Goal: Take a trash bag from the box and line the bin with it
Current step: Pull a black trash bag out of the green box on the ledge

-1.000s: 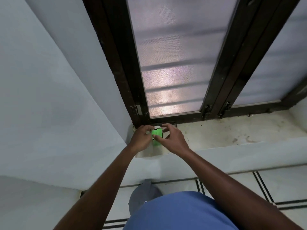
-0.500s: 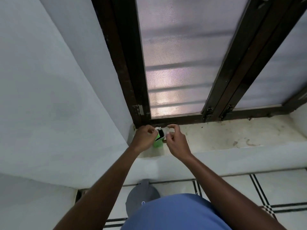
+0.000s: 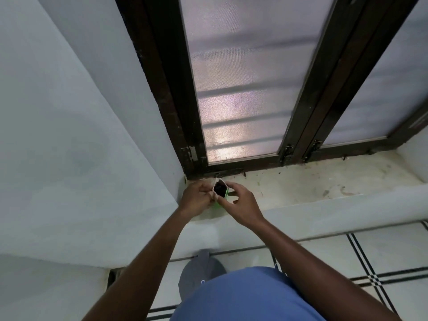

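Note:
A small green box (image 3: 225,198) stands on the window sill (image 3: 312,188) at its left corner. Its top flap is folded open and something black (image 3: 220,188) shows inside the opening. My left hand (image 3: 196,200) pinches the box's open flap from the left. To the right, my right hand (image 3: 240,205) holds the box's side, thumb and fingers apart around it. A grey bin (image 3: 200,272) stands on the floor below the sill, partly hidden by my blue shirt.
A dark-framed window with frosted panes (image 3: 243,89) rises behind the sill. A white wall (image 3: 81,135) closes the left side. The floor (image 3: 382,256) has pale tiles with dark lines. The sill surface is stained.
The box's closed green top has been opened, showing a dark interior. Both hands stayed at the box, the right one shifting slightly lower along its side.

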Motion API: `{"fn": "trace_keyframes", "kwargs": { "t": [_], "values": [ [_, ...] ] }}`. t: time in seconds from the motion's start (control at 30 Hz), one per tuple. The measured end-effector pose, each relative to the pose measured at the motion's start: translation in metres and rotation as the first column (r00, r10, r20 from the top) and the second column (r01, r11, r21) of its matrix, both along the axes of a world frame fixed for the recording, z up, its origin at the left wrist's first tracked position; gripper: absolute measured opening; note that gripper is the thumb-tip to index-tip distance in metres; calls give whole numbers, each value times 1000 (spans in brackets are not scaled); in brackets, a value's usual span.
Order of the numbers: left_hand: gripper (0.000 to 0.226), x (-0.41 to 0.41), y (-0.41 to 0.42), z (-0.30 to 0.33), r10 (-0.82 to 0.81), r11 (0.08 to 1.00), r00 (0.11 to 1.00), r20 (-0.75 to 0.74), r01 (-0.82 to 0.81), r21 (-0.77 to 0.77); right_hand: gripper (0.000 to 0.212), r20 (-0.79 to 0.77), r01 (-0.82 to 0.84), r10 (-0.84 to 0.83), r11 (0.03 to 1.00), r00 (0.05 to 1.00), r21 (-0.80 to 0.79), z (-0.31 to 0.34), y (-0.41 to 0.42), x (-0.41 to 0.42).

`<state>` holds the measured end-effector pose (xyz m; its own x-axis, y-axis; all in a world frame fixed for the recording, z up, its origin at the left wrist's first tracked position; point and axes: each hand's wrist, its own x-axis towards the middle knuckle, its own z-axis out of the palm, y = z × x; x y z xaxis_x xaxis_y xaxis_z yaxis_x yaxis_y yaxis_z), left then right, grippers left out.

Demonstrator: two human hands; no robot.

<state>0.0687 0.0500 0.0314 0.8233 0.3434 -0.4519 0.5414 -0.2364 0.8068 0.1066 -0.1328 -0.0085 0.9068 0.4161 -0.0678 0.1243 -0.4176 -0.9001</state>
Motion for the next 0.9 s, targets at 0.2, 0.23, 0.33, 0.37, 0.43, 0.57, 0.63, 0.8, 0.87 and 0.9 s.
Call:
{"fn": "trace_keyframes", "kwargs": {
  "t": [0.2, 0.23, 0.33, 0.37, 0.43, 0.57, 0.63, 0.8, 0.87, 0.9],
  "values": [
    [21, -17, -11, 13, -157, 820, 977, 146, 46, 571, 55, 74, -31, 37, 996, 997, -84, 0, 5, 2],
    [21, -16, -15, 20, -245, 768, 956, 162, 89, 634, 55, 97, -44, 54, 993, 994, -108, -1, 5, 2],
    [24, -1, -17, 31, -399, 604, 917, -1, 264, 752, 55, 149, -53, 76, 987, 986, -154, -3, 3, 1],
    [25, 5, -16, 34, -405, 561, 911, -81, 317, 765, 56, 149, -39, 62, 987, 987, -153, -5, 2, 0],
    [26, 16, -14, 39, -402, 500, 892, -206, 403, 767, 57, 143, -33, 56, 987, 988, -156, -7, 2, 1],
    [25, 32, -19, 50, -384, 417, 858, -342, 491, 765, 57, 138, -44, 66, 987, 988, -157, -9, 4, 3],
    [33, 39, -22, 55, -392, 387, 831, -394, 537, 749, 57, 127, -51, 70, 987, 989, -151, -11, 6, 3],
    [35, 44, -30, 64, -437, 276, 769, -467, 609, 744, 60, -9, -82, 81, 990, 997, -117, -20, 13, 5],
    [28, 43, -30, 64, -427, 300, 774, -468, 609, 734, 58, -25, -82, 79, 990, 997, -112, -23, 14, 9],
    [24, 42, -29, 64, -423, 319, 777, -466, 609, 726, 58, -12, -87, 86, 989, 996, -119, -22, 14, 10]
  ]
}}
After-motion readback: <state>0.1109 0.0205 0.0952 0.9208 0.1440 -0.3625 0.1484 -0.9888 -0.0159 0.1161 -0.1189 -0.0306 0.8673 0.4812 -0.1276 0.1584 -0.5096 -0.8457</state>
